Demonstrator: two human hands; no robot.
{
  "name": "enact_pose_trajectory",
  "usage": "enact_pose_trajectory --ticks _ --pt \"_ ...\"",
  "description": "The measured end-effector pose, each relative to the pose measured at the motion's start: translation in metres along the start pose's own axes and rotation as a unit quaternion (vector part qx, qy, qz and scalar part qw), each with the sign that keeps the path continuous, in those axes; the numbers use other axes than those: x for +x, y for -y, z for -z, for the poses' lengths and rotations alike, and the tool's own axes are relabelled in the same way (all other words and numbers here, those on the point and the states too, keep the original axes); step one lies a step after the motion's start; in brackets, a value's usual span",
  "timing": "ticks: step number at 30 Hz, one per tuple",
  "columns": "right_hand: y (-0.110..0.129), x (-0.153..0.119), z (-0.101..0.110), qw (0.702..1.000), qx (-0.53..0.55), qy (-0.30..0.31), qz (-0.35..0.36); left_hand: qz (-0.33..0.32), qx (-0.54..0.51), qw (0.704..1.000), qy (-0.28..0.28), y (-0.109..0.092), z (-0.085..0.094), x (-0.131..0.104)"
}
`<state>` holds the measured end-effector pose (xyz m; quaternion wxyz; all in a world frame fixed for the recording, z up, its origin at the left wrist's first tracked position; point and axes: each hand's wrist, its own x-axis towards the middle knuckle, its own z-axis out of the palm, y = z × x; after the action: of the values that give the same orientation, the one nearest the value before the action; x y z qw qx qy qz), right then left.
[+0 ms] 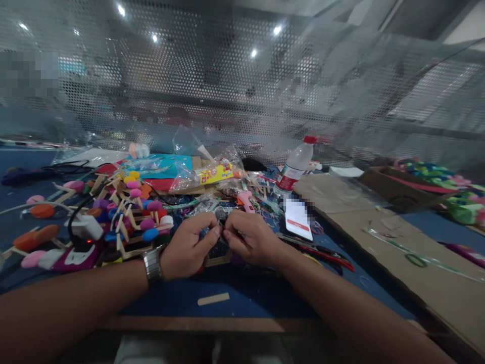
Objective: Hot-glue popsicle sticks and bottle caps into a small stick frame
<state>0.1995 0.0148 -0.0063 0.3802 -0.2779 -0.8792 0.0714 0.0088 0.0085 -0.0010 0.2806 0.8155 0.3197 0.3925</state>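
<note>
My left hand [192, 246] and my right hand [250, 236] meet over the near middle of the blue table. Both have their fingers curled in a pinch. A small dark, greyish piece [220, 214] shows between the fingertips; its kind cannot be made out. Below the hands lies part of a wooden stick shape [217, 261], mostly hidden. Nearer the table edge rests a single craft stick [213, 299]. Left of my left hand is a heap of craft sticks joined with coloured pom-poms [132, 222]. A metal watch [153, 265] is on my left wrist.
A power strip [78, 254] with a plugged-in white adapter [85, 227] lies left. Behind the hands are a pink glue gun [246, 200] and a water bottle [296, 167]. A lit phone [298, 218], red-handled tool [335, 257] and cardboard [382, 247] are right.
</note>
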Motion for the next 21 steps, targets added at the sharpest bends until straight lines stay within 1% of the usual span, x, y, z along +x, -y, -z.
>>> enact_pose_trajectory --ticks 4,8,14,21 --pt "0.0012 0.0001 0.0007 1.0 0.011 0.001 -0.015 0.005 0.003 1.0 0.004 -0.0002 0.0002 -0.0009" --pt "0.0023 0.0004 0.0011 0.998 0.041 -0.013 -0.038 0.012 0.007 1.0 0.002 0.0013 0.0008 -0.0014" --pt "0.0032 -0.0008 0.0003 0.996 0.08 -0.026 -0.042 0.002 0.011 1.0 -0.006 0.0035 0.0022 0.0004" --pt "0.0043 0.0003 0.0006 0.998 0.025 -0.045 -0.043 -0.012 0.047 0.998 -0.041 0.0027 0.0033 -0.0021"
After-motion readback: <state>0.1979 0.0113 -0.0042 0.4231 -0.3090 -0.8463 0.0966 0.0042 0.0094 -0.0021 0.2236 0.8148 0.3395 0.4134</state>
